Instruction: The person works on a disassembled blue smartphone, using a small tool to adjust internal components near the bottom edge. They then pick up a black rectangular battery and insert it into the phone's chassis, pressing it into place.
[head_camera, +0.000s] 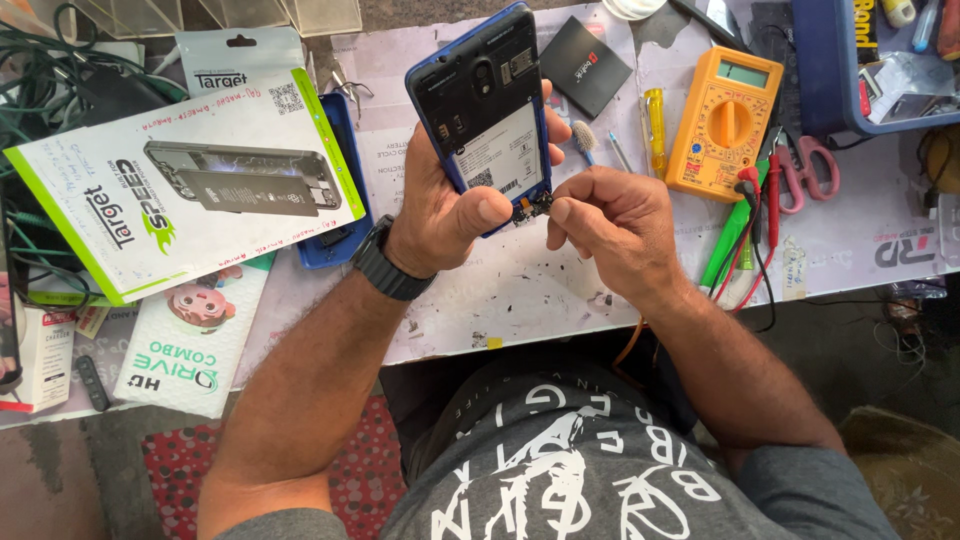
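- Left hand (445, 215): clamped round an opened blue phone (482, 100), back cover off, held above the workbench (520, 290) at centre.
- Right hand (615, 225): fingertips pinched together at the phone's lower edge, apparently on a small part.
- Yellow multimeter (722, 120): at 2 o'clock of the phone.
- Red-handled scissors (805, 165): at 3 o'clock of the multimeter.
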